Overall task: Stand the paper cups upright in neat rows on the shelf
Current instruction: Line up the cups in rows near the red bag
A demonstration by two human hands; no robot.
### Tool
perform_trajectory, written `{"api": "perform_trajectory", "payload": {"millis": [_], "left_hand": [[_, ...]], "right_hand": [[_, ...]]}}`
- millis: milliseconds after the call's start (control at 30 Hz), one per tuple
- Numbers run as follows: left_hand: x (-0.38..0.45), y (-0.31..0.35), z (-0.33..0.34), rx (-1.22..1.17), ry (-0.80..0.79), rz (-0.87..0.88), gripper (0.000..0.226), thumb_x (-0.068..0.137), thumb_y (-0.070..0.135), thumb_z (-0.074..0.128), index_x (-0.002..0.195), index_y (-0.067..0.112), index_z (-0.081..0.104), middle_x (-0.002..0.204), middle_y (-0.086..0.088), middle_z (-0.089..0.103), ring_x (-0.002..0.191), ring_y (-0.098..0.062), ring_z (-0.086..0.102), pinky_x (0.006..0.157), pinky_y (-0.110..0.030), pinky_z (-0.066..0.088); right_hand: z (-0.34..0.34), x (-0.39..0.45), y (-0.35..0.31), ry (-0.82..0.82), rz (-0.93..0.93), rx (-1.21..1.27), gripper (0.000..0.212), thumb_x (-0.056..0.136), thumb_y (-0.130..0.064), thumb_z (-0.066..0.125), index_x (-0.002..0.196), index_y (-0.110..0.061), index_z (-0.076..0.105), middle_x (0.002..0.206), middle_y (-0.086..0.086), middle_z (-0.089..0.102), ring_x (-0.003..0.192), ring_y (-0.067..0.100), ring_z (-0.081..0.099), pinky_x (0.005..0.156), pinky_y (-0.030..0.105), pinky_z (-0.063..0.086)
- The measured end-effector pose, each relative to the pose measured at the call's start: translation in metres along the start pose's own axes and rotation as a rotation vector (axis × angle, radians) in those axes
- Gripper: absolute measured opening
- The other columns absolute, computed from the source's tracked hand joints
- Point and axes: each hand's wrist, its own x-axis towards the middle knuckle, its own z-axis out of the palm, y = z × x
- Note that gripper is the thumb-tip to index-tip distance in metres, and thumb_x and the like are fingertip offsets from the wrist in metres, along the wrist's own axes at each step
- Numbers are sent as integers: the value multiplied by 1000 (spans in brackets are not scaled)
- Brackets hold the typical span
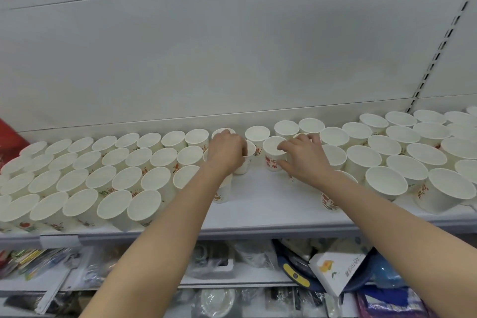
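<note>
Paper cups point(113, 157) stand mouths-up on the white shelf point(258, 204), long axis vertical, w/ rows packed on the left and right and a bare gap in the middle. Left hand point(227, 152) grips a cup point(245, 160) at the gap's back, fingers curled round its rim; it looks slightly tilted. Right hand point(304, 157) pinches another cup point(274, 152) just beside it, thumb on the wall, fingers over the rim. Step, I'd say: filling the middle rows. Next move prob. calls for setting both cups down flat, in line w/ the back row, then closing the gap toward the front edge. Below, a lower shelf point(232, 279) holds packaged goods.
</note>
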Motion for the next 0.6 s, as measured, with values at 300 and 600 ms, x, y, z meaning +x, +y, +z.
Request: {"api": "perform_trajectory", "payload": {"millis": [300,600], "left_hand": [[-12,0,2,-259,-5,-54,10,76,24,66,82,30,70,86,6,69,94,-18,54,61,-28,35],[-24,-9,2,-170,21,74,23,77,30,71,100,34,70,95,8,66,98,-17,52,66,-29,37]], "right_hand": [[-16,2,0,-106,-81,-92,17,78,-35,58,69,-22,64,72,-6,64,90,21,50,91,37,23],[-4,75,-23,-110,19,96,20,81,-26,65,102,-24,68,100,-6,66,101,20,49,77,30,34]]}}
